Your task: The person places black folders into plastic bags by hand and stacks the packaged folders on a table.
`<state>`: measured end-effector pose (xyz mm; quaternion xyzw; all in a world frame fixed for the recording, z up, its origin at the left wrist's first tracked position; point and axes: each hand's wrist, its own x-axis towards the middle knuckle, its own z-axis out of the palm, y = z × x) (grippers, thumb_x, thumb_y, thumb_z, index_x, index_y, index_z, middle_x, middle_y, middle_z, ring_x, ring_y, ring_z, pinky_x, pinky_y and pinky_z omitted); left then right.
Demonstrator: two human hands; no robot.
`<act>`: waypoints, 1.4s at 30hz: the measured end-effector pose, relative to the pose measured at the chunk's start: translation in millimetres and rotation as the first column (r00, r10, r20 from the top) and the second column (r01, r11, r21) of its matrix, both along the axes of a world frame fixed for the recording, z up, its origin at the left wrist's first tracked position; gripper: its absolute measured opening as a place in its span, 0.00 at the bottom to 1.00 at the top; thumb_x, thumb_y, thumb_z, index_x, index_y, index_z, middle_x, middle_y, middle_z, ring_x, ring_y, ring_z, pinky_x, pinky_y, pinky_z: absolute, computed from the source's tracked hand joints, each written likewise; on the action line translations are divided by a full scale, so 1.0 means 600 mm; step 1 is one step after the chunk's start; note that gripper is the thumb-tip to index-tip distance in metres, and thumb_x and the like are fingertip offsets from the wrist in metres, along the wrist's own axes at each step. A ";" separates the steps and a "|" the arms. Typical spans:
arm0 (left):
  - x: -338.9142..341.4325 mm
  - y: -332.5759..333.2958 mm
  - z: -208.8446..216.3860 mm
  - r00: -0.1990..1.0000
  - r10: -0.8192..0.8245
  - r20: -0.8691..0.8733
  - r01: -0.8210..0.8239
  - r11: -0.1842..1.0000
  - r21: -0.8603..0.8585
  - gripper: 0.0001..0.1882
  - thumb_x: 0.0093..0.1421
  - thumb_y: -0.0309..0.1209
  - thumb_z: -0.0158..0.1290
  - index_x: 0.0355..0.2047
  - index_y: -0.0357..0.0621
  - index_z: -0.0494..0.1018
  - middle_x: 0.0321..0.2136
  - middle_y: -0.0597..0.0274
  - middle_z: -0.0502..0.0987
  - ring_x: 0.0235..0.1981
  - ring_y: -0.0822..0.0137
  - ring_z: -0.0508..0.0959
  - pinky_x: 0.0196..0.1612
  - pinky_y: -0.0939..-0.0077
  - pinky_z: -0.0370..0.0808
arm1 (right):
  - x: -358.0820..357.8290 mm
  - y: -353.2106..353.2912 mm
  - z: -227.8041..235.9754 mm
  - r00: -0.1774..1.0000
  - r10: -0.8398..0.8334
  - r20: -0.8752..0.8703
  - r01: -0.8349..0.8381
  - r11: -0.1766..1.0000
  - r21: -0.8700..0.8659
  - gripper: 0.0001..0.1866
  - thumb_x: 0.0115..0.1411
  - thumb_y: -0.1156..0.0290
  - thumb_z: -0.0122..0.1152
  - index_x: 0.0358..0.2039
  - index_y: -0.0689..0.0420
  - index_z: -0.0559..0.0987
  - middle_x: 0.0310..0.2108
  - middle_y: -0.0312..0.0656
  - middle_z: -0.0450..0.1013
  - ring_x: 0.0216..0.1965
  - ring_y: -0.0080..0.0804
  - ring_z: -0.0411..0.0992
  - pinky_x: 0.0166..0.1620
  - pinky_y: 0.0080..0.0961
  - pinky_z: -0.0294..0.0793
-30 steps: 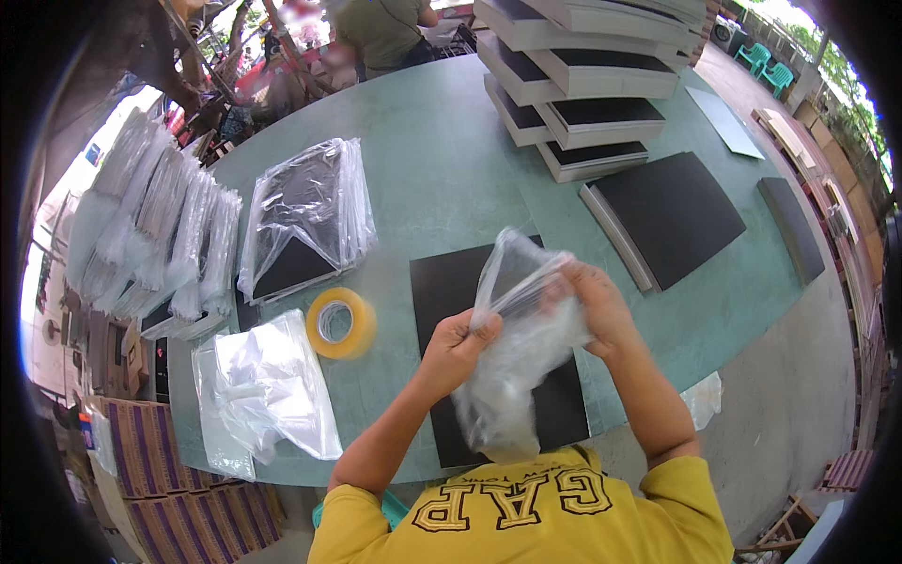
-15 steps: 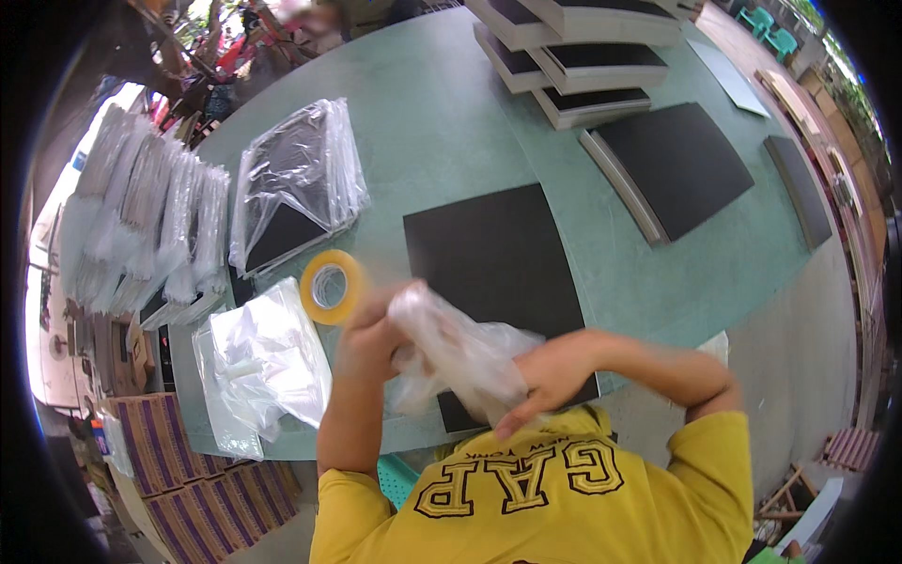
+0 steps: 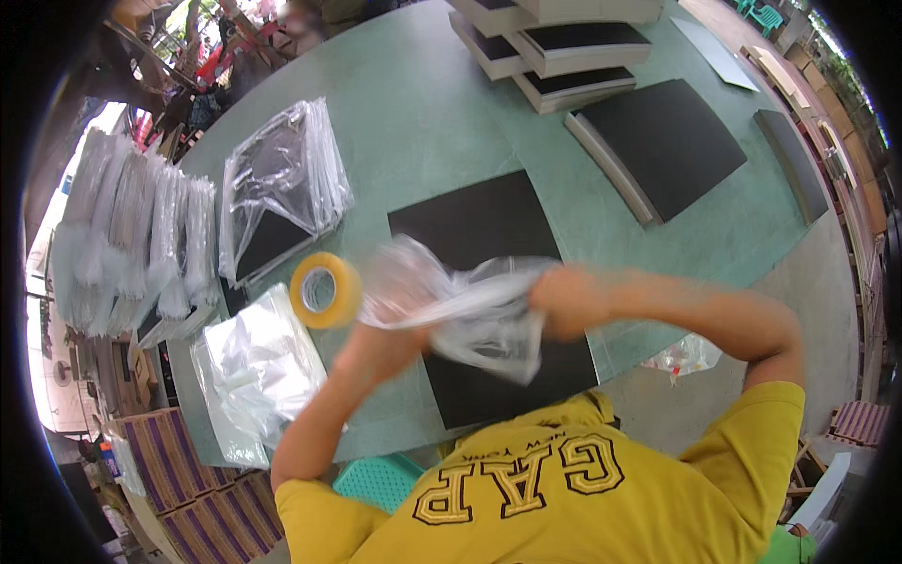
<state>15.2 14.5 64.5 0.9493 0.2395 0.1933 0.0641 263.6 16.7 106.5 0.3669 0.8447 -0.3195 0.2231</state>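
A clear plastic bag (image 3: 498, 324) is stretched between my two hands above a flat black board (image 3: 479, 216). My left hand (image 3: 399, 305) is partly covered by the bag's film, and its fingers show only blurred through the plastic. At the other end, my right hand (image 3: 567, 301) is closed on the bag's edge, smeared by motion. Beside my left forearm lies a pile of clear plastic bags (image 3: 258, 362). A roll of yellowish tape (image 3: 348, 289) stands just beyond that pile.
Bagged black boards (image 3: 282, 188) lie at the left, next to a row of plastic-wrapped bundles (image 3: 136, 235). Black-topped stacks (image 3: 583, 47) stand at the back, another black stack (image 3: 667, 150) at the right. All are on a green table (image 3: 404, 103). Striped cartons (image 3: 178, 461) sit below left.
My hands have moved apart, spreading the bunched plastic bag between them. My right hand has risen away from my body, and its elbow has swung outward.
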 end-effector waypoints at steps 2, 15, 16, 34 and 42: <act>0.044 -0.066 0.038 0.947 -0.312 0.079 0.321 0.927 -0.195 0.06 0.37 0.25 0.48 0.14 0.50 0.62 0.14 0.64 0.65 0.21 0.66 0.71 0.23 0.76 0.68 | 0.072 0.058 -0.036 0.975 -0.218 -0.053 0.224 0.946 0.236 0.09 0.45 0.69 0.55 0.27 0.56 0.78 0.27 0.48 0.73 0.34 0.43 0.72 0.38 0.33 0.71; -0.115 -0.017 -0.117 0.882 0.429 -0.197 -0.467 0.853 -0.234 0.13 0.50 0.27 0.47 0.38 0.41 0.67 0.30 0.51 0.72 0.38 0.52 0.70 0.45 0.63 0.64 | -0.040 -0.072 0.038 0.805 0.315 -0.504 -0.402 0.913 -0.073 0.08 0.43 0.70 0.55 0.26 0.58 0.76 0.29 0.47 0.71 0.36 0.40 0.71 0.39 0.32 0.71; -0.088 -0.013 -0.081 0.891 0.412 -0.193 -0.446 0.875 -0.191 0.11 0.49 0.27 0.47 0.35 0.40 0.69 0.30 0.51 0.72 0.36 0.52 0.70 0.43 0.62 0.64 | -0.034 -0.071 0.027 0.892 0.237 -0.386 -0.314 0.937 -0.150 0.08 0.43 0.71 0.55 0.26 0.58 0.76 0.28 0.47 0.72 0.35 0.40 0.71 0.39 0.33 0.72; 0.028 -0.052 0.035 0.989 -0.022 0.148 0.149 0.256 -0.955 0.11 0.52 0.36 0.52 0.28 0.40 0.71 0.19 0.53 0.72 0.27 0.61 0.75 0.30 0.72 0.70 | 0.107 0.144 0.005 0.544 -0.608 -0.578 0.832 0.477 0.282 0.12 0.42 0.78 0.56 0.32 0.58 0.76 0.25 0.45 0.72 0.26 0.36 0.71 0.29 0.26 0.69; -0.104 0.185 -0.208 0.413 0.905 0.101 -0.733 0.396 -0.552 0.18 0.39 0.17 0.42 0.34 0.37 0.68 0.24 0.50 0.71 0.26 0.57 0.73 0.30 0.69 0.71 | 0.061 0.197 -0.227 0.591 -0.487 -0.643 0.768 0.583 0.265 0.24 0.38 0.84 0.45 0.40 0.58 0.73 0.37 0.45 0.69 0.41 0.43 0.67 0.45 0.31 0.66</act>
